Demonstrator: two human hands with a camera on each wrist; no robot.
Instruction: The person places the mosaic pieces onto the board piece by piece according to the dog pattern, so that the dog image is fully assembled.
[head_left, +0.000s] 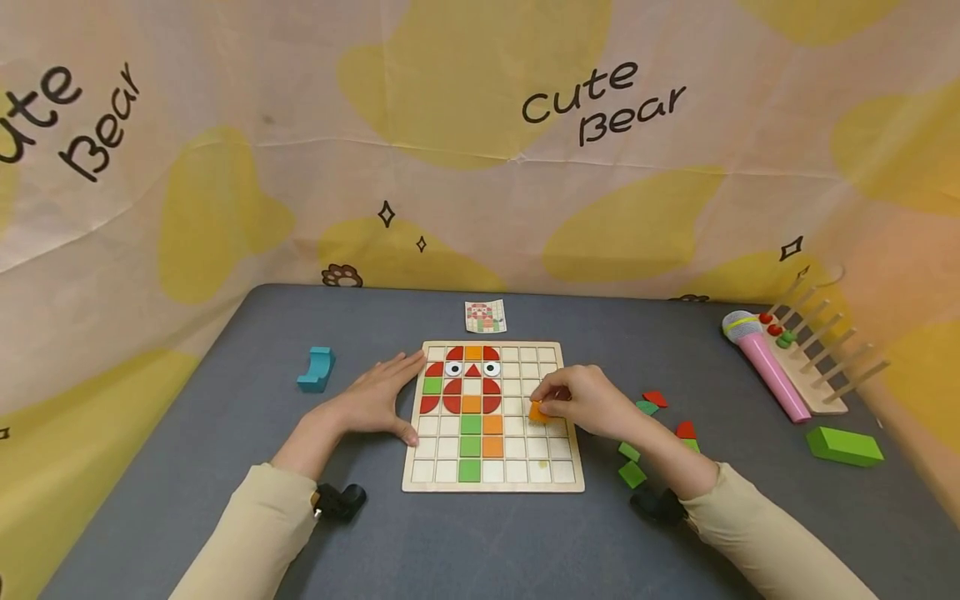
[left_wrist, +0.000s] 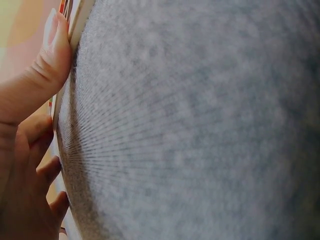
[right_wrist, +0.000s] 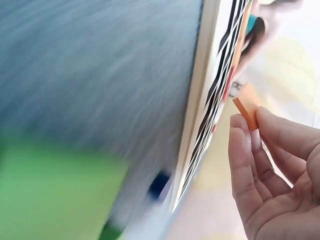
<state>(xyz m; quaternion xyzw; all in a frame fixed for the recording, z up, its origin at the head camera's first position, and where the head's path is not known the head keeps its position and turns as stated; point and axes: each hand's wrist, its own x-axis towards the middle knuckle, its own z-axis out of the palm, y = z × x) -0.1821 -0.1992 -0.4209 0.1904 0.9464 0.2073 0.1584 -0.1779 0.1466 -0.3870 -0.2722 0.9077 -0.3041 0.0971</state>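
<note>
A wooden grid board [head_left: 491,489] lies on the dark table, partly filled with red, green and orange tiles and two round eye pieces. My left hand [head_left: 381,396] rests along the board's left edge, fingers spread; the left wrist view shows its thumb [left_wrist: 59,47] at the rim. Between the thumb and fingers of my right hand [head_left: 588,400] an orange square tile [head_left: 537,412] is pinched over the right side of the board. Seen from the right wrist, the orange tile [right_wrist: 246,107] is held up near the board's face.
A small picture card [head_left: 485,317] lies behind the board. Loose green tiles [head_left: 632,475] and red tiles [head_left: 686,430] lie by my right forearm. Farther right are a pink toy microphone [head_left: 772,375], a pegged wooden rack [head_left: 828,403] and a green block [head_left: 845,447]. A teal arch block [head_left: 318,369] is at left.
</note>
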